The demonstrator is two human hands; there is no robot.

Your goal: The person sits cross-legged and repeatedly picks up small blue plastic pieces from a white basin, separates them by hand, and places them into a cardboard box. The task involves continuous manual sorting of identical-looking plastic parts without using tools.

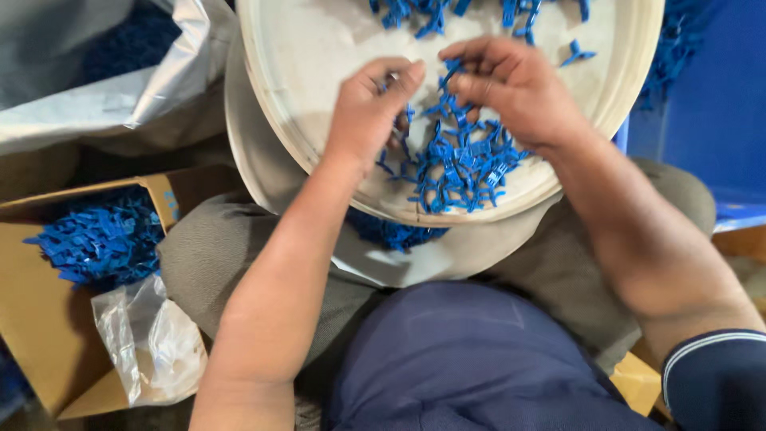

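A round white tray rests on my lap, tilted toward me. A heap of small blue plastic pieces lies at its near rim, and more blue pieces sit at the far side. My left hand and my right hand meet over the heap, fingers pinched on blue pieces between them. Exactly what each fingertip grips is partly hidden by the fingers.
A cardboard box at lower left holds many blue pieces and a clear plastic bag. A silvery bag lies at upper left. A blue crate stands at right. A second white tray lies under the first.
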